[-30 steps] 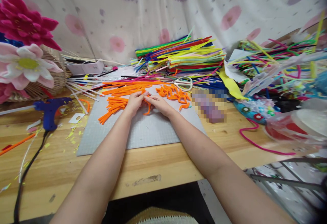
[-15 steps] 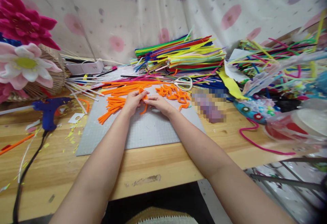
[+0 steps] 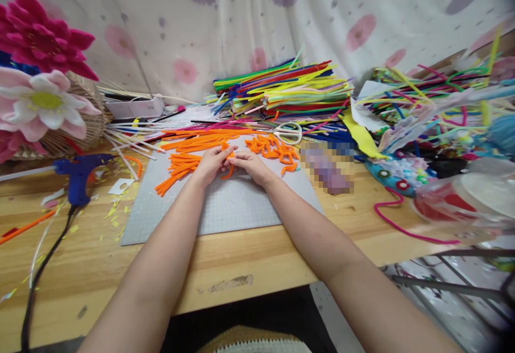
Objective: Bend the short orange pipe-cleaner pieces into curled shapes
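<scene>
- The left hand pinches a bent orange fuzzy craft stem; the right hand grips the same piece from the other side, fingertips close together;
- this stem sits between both hands above a grey gridded cutting mat on the pale wooden worktop, one curved end hanging below the fingers;
- straight orange fuzzy stems lie beside the left hand; curled orange fuzzy pieces lie beyond the right;
- the step looks like bending or twisting; the next move seems to call for a firm pinch and small finger turns.
</scene>
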### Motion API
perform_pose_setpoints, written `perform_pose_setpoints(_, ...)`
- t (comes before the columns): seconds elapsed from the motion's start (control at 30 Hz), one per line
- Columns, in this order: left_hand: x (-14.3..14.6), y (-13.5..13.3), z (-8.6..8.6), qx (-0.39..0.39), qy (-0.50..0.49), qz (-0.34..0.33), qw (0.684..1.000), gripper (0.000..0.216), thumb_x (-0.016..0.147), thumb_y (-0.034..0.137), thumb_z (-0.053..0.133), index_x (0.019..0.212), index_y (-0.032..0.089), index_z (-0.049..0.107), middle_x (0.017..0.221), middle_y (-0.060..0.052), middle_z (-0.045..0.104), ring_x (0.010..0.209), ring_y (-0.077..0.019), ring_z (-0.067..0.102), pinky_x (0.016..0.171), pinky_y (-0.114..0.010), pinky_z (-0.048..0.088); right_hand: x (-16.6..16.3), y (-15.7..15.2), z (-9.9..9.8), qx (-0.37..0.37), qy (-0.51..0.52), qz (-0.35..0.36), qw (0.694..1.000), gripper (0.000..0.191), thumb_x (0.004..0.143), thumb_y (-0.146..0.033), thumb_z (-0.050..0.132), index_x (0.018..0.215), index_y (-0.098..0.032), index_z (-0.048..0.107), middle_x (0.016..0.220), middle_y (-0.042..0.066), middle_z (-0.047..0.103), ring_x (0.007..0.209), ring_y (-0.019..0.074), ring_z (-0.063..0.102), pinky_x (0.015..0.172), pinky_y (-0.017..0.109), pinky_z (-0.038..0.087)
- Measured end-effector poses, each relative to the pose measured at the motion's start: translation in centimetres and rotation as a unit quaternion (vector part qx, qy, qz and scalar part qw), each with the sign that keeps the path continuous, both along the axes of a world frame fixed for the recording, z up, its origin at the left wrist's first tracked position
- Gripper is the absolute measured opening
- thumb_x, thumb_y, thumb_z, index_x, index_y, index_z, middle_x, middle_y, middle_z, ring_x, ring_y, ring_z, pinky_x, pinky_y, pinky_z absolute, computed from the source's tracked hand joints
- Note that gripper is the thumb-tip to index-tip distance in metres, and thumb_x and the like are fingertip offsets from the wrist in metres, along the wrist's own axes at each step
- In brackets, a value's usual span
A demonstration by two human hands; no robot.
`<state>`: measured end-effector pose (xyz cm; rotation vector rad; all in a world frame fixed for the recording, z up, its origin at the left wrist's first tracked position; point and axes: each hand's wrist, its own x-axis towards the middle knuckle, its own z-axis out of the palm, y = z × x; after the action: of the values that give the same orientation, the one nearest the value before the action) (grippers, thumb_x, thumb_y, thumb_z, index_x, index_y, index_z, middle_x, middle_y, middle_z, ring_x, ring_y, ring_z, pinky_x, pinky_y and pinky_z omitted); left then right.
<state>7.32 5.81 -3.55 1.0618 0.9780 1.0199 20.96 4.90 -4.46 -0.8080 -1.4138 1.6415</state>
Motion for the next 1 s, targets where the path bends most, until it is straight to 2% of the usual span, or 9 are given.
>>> perform_pose_setpoints(0.13,-0.2,0.2,-0.2,0.034,0.040,0.002,0.999,0.045,0.070,0.049,0.061,0.091,0.009,0.066,0.044,0.001,0.050,0.036,-0.0049,0.037,0.036,-0.017,0.023,0.2,0.2,0.0,-0.013,-0.014,-0.014,1.000,0.026,0.062,-0.038,0.067,0.062,-0.012,0.064,0.059,0.000,0.061,0.058,0.0088,0.053,0.061,0.022,0.041)
perform_pose_setpoints(0.33,0.0,0.7,-1.2,0.138,0.118,0.061,0.982,0.034,0.073,0.043,0.060,0.085,0.012,0.068,0.040,0.005,0.044,0.037,-0.0060,0.038,0.039,-0.019,0.029,0.2,0.4,-0.4,-0.027,0.017,0.009,0.999,0.028,0.062,-0.041,0.067,0.067,-0.013,0.064,0.065,0.001,0.062,0.063,0.0110,0.056,0.063,0.024,0.044)
perform_pose_setpoints(0.57,-0.3,0.3,-1.1,0.126,0.093,0.039,0.987,0.045,0.076,0.052,0.053,0.093,0.013,0.067,0.042,0.004,0.046,0.037,-0.0075,0.040,0.040,-0.020,0.031,0.3,0.4,-0.1,-0.009,-0.016,0.016,1.000,0.027,0.065,-0.039,0.065,0.067,-0.012,0.064,0.064,0.000,0.060,0.056,0.0071,0.049,0.056,0.020,0.039)
perform_pose_setpoints(0.67,-0.6,0.6,-1.2,0.155,0.139,0.057,0.977,0.046,0.077,0.053,0.049,0.091,0.013,0.067,0.042,0.003,0.047,0.039,-0.0082,0.042,0.043,-0.021,0.032,0.3,0.2,0.1,0.012,-0.051,0.010,0.999,0.026,0.067,-0.038,0.063,0.068,-0.012,0.064,0.059,-0.002,0.055,0.051,0.0048,0.041,0.051,0.019,0.033)
perform_pose_setpoints(0.77,-0.7,0.9,-1.4,0.188,0.195,0.086,0.959,0.042,0.077,0.050,0.051,0.087,0.013,0.068,0.041,0.004,0.045,0.042,-0.0083,0.042,0.045,-0.020,0.033,0.4,0.2,0.1,0.024,-0.065,0.017,0.997,0.027,0.069,-0.038,0.061,0.073,-0.012,0.064,0.058,-0.003,0.053,0.051,0.0051,0.041,0.051,0.019,0.032)
perform_pose_setpoints(0.9,-0.7,0.5,-1.2,0.146,0.153,0.040,0.977,0.047,0.077,0.054,0.049,0.092,0.013,0.066,0.042,0.005,0.043,0.039,-0.0080,0.040,0.042,-0.020,0.031,0.4,0.1,-0.1,0.041,-0.066,0.030,0.997,0.030,0.070,-0.041,0.060,0.075,-0.012,0.063,0.066,-0.001,0.057,0.055,0.0059,0.042,0.053,0.020,0.033)
perform_pose_setpoints(1.0,-0.6,0.2,-0.9,0.112,0.134,0.011,0.985,0.041,0.075,0.049,0.053,0.089,0.013,0.065,0.044,0.005,0.045,0.037,-0.0075,0.039,0.040,-0.020,0.030,0.4,-0.1,-0.1,0.054,-0.076,0.031,0.995,0.031,0.072,-0.043,0.058,0.072,-0.013,0.061,0.071,0.000,0.059,0.058,0.0067,0.043,0.055,0.020,0.034)
